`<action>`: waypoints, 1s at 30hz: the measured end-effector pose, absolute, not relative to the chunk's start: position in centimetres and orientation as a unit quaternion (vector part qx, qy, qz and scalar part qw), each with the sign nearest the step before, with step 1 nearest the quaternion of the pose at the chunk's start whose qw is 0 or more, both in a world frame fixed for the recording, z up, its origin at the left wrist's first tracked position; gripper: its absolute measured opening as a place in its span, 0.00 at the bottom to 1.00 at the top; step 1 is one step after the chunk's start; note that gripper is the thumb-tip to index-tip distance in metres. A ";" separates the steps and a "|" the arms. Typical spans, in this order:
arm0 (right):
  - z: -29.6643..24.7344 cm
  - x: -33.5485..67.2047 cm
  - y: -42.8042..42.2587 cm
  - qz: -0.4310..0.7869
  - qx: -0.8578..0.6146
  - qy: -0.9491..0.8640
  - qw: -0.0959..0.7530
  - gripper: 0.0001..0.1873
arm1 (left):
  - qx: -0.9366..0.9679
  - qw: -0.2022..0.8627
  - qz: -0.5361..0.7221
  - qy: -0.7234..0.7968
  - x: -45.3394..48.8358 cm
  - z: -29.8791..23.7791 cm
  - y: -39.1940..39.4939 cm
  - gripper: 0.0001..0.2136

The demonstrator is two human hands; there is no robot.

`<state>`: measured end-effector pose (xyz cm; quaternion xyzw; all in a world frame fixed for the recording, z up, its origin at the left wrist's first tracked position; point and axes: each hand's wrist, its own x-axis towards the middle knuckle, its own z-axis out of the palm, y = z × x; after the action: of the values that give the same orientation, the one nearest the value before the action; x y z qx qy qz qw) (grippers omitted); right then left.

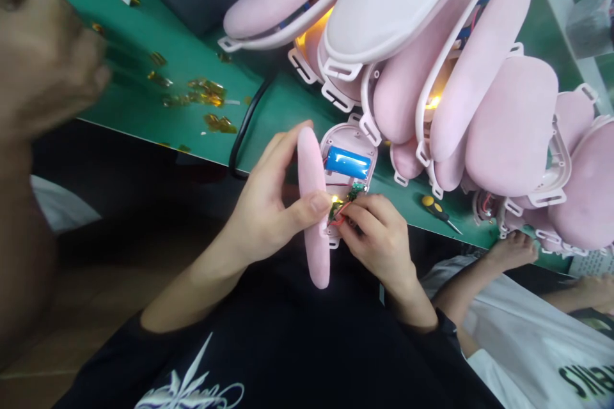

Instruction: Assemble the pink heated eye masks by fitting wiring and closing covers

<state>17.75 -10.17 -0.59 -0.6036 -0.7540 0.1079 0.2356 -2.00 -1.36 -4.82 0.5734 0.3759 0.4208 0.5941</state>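
Observation:
My left hand [273, 198] is wrapped round a pink padded cover [313, 204], held on edge, thumb pressed on its front. Beside it lies the open white shell [352, 140] of the same device, with a blue cylindrical battery [348, 162] inside. My right hand [374, 230] pinches a small green circuit board [343, 204] with red wires at the shell's lower edge; a tiny yellow light glows there.
A heap of pink padded devices [480, 77] fills the green table [153, 83] at the right, some lit inside. A yellow-handled screwdriver [439, 211] lies near the edge. Yellow tape scraps [206, 92] are scattered left. Another person's arm [33, 108] is at left, another's hand [511, 249] at right.

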 end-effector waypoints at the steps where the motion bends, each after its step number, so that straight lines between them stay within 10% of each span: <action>1: -0.6 17.8 -10.3 0.111 -0.603 -0.749 0.251 0.04 | 0.576 0.592 0.421 0.376 -2.0 -4.8 -1.4 0.40; 13: -1.6 17.7 -11.0 0.110 -0.594 -0.722 0.337 0.13 | 0.562 0.602 0.431 0.368 -2.0 -4.9 -1.6 0.39; 30: 0.5 17.9 -9.7 0.129 -0.589 -0.775 0.187 0.10 | 0.572 0.588 0.419 0.389 -2.1 -4.3 -1.8 0.42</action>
<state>17.88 -9.67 0.52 -0.5893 -0.7752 0.1288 0.1874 -2.11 -1.83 -4.31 0.5716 0.3891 0.4192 0.5884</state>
